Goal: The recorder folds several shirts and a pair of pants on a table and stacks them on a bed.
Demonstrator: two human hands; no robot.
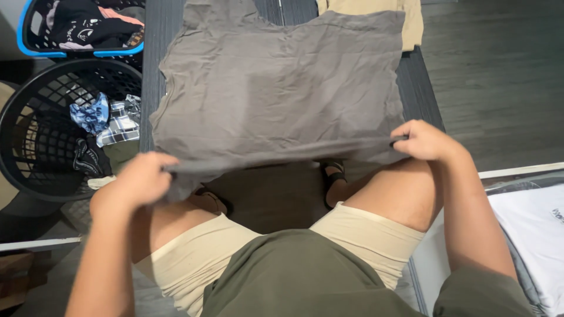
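**Status: Grey Garment Held at Near Edge, Spread Over Bench**

1. From the head view, I see the left hand (136, 182) at 8 o'clock, fingers curled tight around the near-left corner of the grey garment (276, 88).
2. The right hand (424, 141) sits at 3 o'clock, fingers pinched closed on the near-right corner of the same edge.
3. The grey garment lies centre frame toward 12 o'clock. Its far part rests on the dark bench (418, 88); the near edge is lifted, stretched between both hands above the knees.
4. A beige garment (405, 17) lies on the bench at 1 o'clock, partly under the grey one.
5. The black laundry basket (35, 105) at 9 o'clock holds a few crumpled pieces. A blue-rimmed basket (26, 41) at 10 o'clock holds dark clothing.
6. A white folded item (529, 223) lies at 4 o'clock, beside the right arm.

Progress assessment: I judge the garment spread flat but wrinkled, with no fold yet made in it. Clothing remaining in both baskets suggests more pieces are left to handle.
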